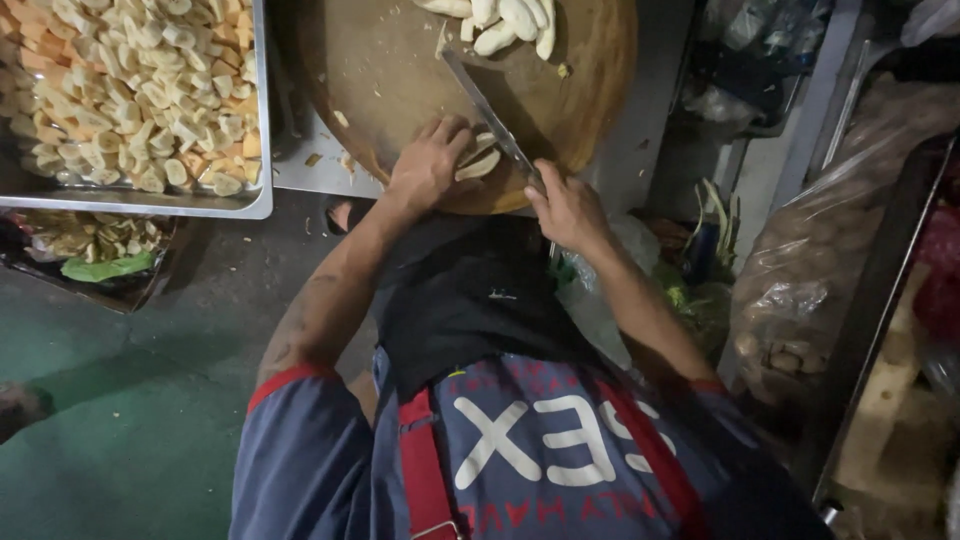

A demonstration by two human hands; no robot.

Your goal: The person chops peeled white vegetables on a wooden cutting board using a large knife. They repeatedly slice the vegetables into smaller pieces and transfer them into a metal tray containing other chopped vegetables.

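Observation:
My left hand (pixel 430 160) presses down on a pale peeled vegetable piece (pixel 478 163) at the near edge of a round wooden chopping board (pixel 390 70). My right hand (pixel 568 208) grips the handle of a long cleaver (pixel 487 107), its blade lying across the board just beside the held piece. A pile of cut pale slices (pixel 505 22) lies at the board's far side.
A metal tray (pixel 255 205) full of sliced pale and orange vegetable pieces stands at the left. Below it sits a dark bin of peelings (pixel 95 250). A clear plastic bag of produce (pixel 800 290) leans at the right. Green floor lies below left.

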